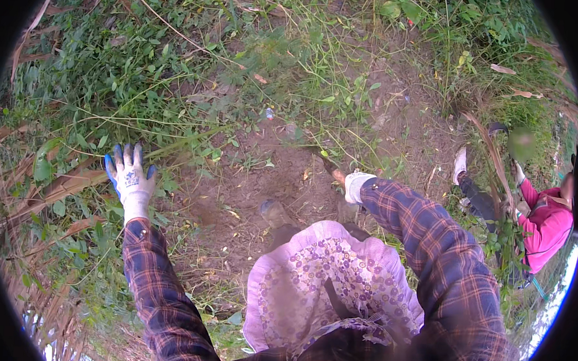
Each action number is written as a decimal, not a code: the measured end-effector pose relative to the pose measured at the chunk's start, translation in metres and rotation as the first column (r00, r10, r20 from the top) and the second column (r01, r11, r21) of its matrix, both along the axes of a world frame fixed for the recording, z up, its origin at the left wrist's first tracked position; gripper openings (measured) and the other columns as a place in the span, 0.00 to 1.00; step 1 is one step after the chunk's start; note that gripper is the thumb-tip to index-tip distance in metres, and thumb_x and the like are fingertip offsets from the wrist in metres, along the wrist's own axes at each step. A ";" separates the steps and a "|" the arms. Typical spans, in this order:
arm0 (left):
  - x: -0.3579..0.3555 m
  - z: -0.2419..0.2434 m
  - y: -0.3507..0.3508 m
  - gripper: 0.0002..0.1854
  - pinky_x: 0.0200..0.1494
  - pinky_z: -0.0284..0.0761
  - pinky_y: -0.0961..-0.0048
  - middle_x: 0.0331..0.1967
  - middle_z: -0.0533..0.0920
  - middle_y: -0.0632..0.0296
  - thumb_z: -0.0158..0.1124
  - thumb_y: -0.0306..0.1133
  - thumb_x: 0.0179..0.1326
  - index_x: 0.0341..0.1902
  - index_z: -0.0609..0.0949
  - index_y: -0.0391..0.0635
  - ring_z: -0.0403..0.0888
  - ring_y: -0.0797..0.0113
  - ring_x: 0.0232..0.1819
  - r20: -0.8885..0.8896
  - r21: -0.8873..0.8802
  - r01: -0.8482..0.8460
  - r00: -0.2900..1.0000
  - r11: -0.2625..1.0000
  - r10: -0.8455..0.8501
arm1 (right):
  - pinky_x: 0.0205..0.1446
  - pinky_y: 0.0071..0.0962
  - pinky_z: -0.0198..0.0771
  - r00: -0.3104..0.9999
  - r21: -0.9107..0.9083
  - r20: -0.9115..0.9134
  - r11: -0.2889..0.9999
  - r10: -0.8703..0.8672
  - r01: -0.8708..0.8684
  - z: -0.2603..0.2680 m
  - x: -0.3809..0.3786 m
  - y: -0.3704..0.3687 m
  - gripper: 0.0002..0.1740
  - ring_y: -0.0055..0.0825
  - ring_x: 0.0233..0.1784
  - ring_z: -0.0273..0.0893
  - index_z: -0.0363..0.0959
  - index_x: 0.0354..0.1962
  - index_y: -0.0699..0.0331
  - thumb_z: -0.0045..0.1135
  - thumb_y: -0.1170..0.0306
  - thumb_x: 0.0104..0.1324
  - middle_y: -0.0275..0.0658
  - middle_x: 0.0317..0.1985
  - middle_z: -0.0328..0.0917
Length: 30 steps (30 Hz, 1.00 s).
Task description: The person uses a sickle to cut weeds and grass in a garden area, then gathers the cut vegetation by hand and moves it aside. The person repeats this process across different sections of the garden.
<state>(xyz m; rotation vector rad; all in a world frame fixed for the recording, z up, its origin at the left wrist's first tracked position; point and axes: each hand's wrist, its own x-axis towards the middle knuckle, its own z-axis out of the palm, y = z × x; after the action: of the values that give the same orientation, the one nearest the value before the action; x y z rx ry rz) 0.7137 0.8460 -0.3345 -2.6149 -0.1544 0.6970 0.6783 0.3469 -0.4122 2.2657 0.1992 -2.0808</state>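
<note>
My left hand (132,176), in a white work glove with blue on the fingers, is at the left with its fingers spread over green weeds (133,91) and dry stalks. Nothing is held in it. My right hand (356,186), in a white glove at the centre right, is closed around the wooden handle (336,175) of a tool. The tool's dark, slender far part (314,152) points up and left, low over the soil and grass. Its exact kind cannot be told. Most of my right fingers are hidden by the glove's cuff and sleeve.
A co-worker (548,225) in a pink top is at the right edge among plants and dry leaves. Bare brown soil (250,188) lies before my boots (274,211). Dry stalks (71,185) lean at the left. A purple flowered fabric brim (334,250) covers the lower middle.
</note>
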 end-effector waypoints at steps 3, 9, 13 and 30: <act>0.014 -0.005 -0.013 0.35 0.75 0.29 0.52 0.68 0.64 0.61 0.61 0.49 0.55 0.67 0.66 0.55 0.50 0.58 0.74 0.099 -0.067 0.058 0.994 0.996 -0.051 | 0.49 0.38 0.75 0.999 -0.017 -0.027 1.000 0.025 -0.026 0.040 0.022 0.011 0.24 0.44 0.48 0.80 0.77 0.46 0.69 0.57 0.65 0.50 0.54 0.42 0.80; 0.006 -0.053 -0.080 0.26 0.72 0.48 0.50 0.55 0.74 0.62 0.61 0.42 0.55 0.59 0.73 0.53 0.66 0.60 0.63 0.592 -0.265 0.366 0.792 0.892 -0.149 | 0.43 0.41 0.74 0.957 -0.002 0.265 0.992 0.122 -0.126 0.041 0.017 -0.051 0.23 0.45 0.41 0.80 0.70 0.46 0.64 0.55 0.57 0.58 0.49 0.34 0.81; 0.010 -0.103 -0.190 0.24 0.66 0.59 0.52 0.52 0.73 0.63 0.62 0.38 0.53 0.56 0.75 0.53 0.69 0.59 0.57 0.705 -0.457 0.543 0.704 0.705 -0.085 | 0.43 0.40 0.73 0.943 0.123 0.282 0.981 -0.179 0.149 0.034 -0.024 -0.141 0.27 0.49 0.40 0.79 0.68 0.47 0.63 0.57 0.54 0.56 0.51 0.34 0.80; 0.107 -0.283 -0.230 0.11 0.60 0.63 0.60 0.33 0.83 0.56 0.52 0.27 0.56 0.43 0.78 0.48 0.80 0.59 0.42 -0.016 -0.263 0.544 0.823 0.797 -0.567 | 0.32 0.19 0.67 -0.407 0.813 0.287 -0.004 -0.867 0.582 -0.146 -0.016 -0.229 0.16 0.13 0.27 0.68 0.71 0.45 0.67 0.61 0.73 0.60 0.28 0.30 0.74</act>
<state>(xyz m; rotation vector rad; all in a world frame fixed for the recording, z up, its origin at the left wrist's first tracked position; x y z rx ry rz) 0.8212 0.6156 -0.6172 -2.6359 0.7570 0.6459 0.6619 0.1178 -0.5580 3.7908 -1.9484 -0.0800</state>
